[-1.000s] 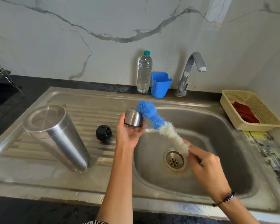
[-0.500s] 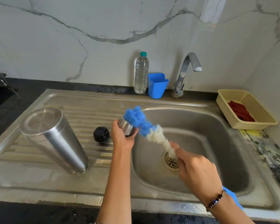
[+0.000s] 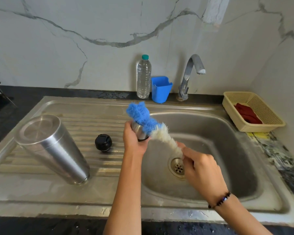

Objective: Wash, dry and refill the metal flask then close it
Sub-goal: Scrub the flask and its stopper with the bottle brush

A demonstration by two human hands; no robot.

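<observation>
My left hand (image 3: 134, 141) grips a small round steel flask cup (image 3: 139, 131) over the sink's left edge, while my right hand (image 3: 200, 168) is curled round the lower end of a fluffy blue-and-white bottle brush (image 3: 149, 124), its blue head pressed against the cup. The tall steel flask body (image 3: 53, 148) stands upside down on the ribbed steel draining board (image 3: 95, 116), with the round black stopper (image 3: 103, 142) just to its right. Behind the steel sink basin (image 3: 219, 150), on the dark tabletop (image 3: 58, 94), stand a clear plastic water bottle (image 3: 144, 78), a blue plastic holder (image 3: 161, 89) and the chrome tap (image 3: 190, 73). A cream plastic basket (image 3: 261, 106) holds a red cloth (image 3: 247, 112).
</observation>
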